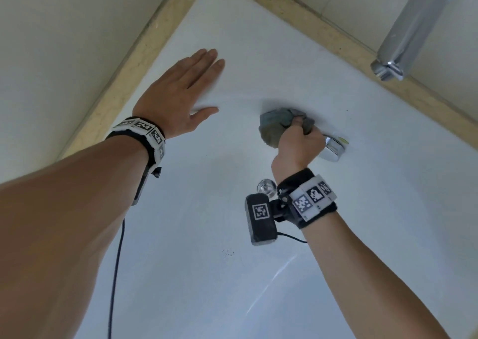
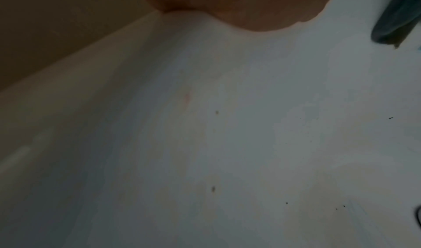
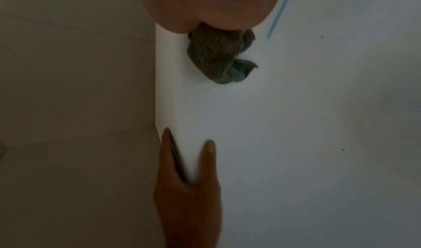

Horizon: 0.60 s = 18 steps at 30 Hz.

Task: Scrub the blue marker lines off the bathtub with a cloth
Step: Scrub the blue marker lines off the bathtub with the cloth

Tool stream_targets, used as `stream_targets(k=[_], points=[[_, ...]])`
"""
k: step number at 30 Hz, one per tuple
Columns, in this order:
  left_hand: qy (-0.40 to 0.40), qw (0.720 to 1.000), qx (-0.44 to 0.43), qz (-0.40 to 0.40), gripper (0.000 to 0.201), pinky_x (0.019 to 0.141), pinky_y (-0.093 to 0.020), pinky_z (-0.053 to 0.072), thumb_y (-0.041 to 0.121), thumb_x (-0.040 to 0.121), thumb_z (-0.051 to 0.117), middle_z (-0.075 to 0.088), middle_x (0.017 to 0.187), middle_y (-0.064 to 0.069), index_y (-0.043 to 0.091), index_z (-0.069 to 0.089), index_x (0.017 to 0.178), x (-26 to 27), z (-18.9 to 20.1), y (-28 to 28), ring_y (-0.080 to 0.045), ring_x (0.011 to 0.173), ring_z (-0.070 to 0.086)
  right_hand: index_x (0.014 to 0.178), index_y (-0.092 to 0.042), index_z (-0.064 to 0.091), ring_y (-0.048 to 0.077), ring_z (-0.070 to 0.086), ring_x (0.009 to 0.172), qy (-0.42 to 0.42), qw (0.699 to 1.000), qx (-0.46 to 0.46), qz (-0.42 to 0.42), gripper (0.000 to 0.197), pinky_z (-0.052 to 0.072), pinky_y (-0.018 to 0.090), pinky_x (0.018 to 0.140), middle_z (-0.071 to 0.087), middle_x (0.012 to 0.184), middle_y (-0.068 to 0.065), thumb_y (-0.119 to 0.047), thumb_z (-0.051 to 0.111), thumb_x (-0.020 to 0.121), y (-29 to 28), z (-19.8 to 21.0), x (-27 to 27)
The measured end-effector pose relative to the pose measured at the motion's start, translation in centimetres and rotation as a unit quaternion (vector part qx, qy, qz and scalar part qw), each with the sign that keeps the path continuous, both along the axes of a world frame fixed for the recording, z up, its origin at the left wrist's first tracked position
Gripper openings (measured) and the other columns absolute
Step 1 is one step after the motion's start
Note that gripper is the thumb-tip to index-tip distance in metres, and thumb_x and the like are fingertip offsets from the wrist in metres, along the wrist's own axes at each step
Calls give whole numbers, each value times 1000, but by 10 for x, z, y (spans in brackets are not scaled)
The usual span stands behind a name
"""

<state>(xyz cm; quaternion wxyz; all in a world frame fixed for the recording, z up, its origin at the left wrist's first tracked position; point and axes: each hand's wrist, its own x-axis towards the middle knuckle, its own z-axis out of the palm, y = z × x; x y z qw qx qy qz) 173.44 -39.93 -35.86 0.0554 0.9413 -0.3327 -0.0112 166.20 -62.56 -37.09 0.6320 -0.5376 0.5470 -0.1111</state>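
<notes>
My right hand (image 1: 297, 142) grips a bunched grey-blue cloth (image 1: 274, 126) and presses it against the white bathtub (image 1: 207, 209) wall. In the right wrist view the cloth (image 3: 216, 57) sticks out below my palm, and a blue marker line (image 3: 280, 12) runs just to its right. My left hand (image 1: 178, 93) lies flat with straight fingers on the tub wall near the beige rim, to the left of the cloth. In the left wrist view only the heel of the left palm (image 2: 239, 5) shows, with the cloth's edge (image 2: 396, 17) at the far right.
A chrome spout (image 1: 411, 28) hangs at the upper right. A chrome overflow fitting (image 1: 333, 148) sits right behind my right hand, and a round chrome drain (image 1: 266, 186) lies below it. A beige stone ledge (image 1: 124, 72) frames the tub. Dark specks (image 1: 227, 253) dot the tub surface.
</notes>
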Motion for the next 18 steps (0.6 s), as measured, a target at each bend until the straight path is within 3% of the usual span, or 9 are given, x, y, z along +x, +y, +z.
stream_targets(k=[3, 7, 9, 11, 12, 15, 18], points=[[-4, 1000, 1, 0, 75, 122, -40, 21, 49, 100, 48, 13, 165, -5, 13, 15, 158, 0, 0, -1, -19, 152, 10, 93, -1, 62, 24, 68, 85, 50, 999, 5, 2, 14, 59, 36, 80, 68, 93, 12, -10, 53, 96, 12, -19, 2], [-7, 1000, 4, -4, 75, 121, -42, 22, 49, 101, 47, 13, 165, -6, 13, 15, 158, 0, -3, 1, -20, 152, 11, 115, -1, 61, 27, 62, 91, 132, 986, 82, -56, 26, 53, 36, 84, 66, 114, 16, -14, 46, 98, 28, -41, 3], [-8, 1000, 4, -4, 75, 121, -42, 23, 49, 101, 48, 14, 165, -7, 12, 16, 158, 0, -1, 1, -20, 152, 11, 112, -3, 63, 25, 67, 89, 119, 988, 85, -57, 23, 57, 32, 78, 68, 109, 15, -14, 49, 98, 30, -39, 2], [-8, 1000, 4, -4, 75, 120, -42, 23, 49, 101, 48, 14, 165, -7, 12, 16, 158, 0, 0, 0, -20, 152, 12, 101, -2, 64, 13, 69, 72, 66, 994, 77, -44, 16, 55, 19, 60, 70, 94, 12, -12, 52, 99, 23, -35, -1], [-8, 1000, 4, -5, 75, 120, -42, 23, 49, 101, 48, 14, 165, -7, 12, 16, 158, 0, 1, -1, -20, 152, 12, 96, -2, 64, 10, 68, 68, 39, 996, 71, -44, 14, 55, 19, 59, 70, 89, 9, -12, 54, 98, 18, -34, -2], [-9, 1000, 2, -4, 75, 120, -42, 24, 48, 101, 48, 14, 164, -7, 12, 17, 158, 1, 2, -1, -21, 152, 12, 90, -6, 62, 19, 69, 81, 0, 996, 59, -61, 11, 60, 34, 76, 69, 91, 8, -14, 58, 97, 9, -37, -3], [-16, 1000, 4, -6, 75, 121, -42, 23, 49, 101, 48, 14, 164, -8, 11, 17, 158, 0, 0, 0, -21, 152, 12, 88, -10, 59, 22, 68, 82, 27, 994, 68, -75, 14, 59, 39, 81, 69, 94, 9, -16, 53, 99, 20, -52, -2]])
